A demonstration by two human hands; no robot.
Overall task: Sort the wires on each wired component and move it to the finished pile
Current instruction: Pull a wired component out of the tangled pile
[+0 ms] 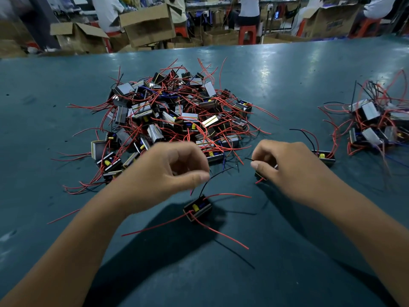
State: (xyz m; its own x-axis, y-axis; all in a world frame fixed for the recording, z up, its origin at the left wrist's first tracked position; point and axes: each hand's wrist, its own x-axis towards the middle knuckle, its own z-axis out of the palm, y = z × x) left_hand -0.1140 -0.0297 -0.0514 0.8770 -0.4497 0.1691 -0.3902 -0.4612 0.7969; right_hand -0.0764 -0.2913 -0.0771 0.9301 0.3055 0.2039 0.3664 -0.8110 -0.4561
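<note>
Both hands pinch: left hand [170, 171] a black wire [212, 180], right hand [285, 165] one component [260, 175]; two piles.

Two hands are in view, the left hand [174, 171] and the right hand [285, 167]. Wired components lie in two piles: a big pile [172, 120], too tangled to count, and a small pile [374, 125]. Three loose components: one [197, 209], another [324, 156], a third [259, 175].
</note>
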